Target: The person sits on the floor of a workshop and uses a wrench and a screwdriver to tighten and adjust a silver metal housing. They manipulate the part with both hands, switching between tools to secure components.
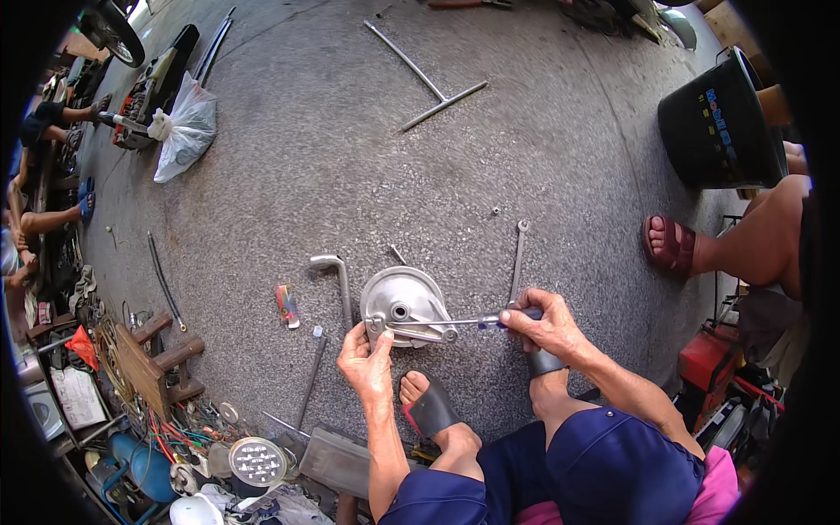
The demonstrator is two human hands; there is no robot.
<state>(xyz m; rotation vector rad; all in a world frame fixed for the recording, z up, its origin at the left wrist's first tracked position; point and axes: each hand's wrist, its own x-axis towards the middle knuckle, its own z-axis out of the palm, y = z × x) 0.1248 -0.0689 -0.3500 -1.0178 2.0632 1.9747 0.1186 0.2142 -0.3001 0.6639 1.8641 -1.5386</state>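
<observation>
A round silver brake plate [420,289] with a hole in its middle and a lever arm along its near side stands just in front of my feet. My left hand [367,360] grips its left edge, thumb and fingers closed around the metal. In my right hand [547,325] is a screwdriver [486,322] with a blue handle. Its long shaft lies level across the plate's near side. The tip reaches close to my left fingers; whether it touches the metal there, I cannot tell. Right of the plate lies a combination wrench [519,258], and a bent metal bar [341,280] is on its left.
A T-handle wrench [420,79] lies far ahead, a small nut [496,211] nearer. Left are a colourful packet [287,305], a tied plastic bag [186,131] and a wooden stool [144,367]. A black bucket [722,122] and another person's sandalled foot [672,247] are right.
</observation>
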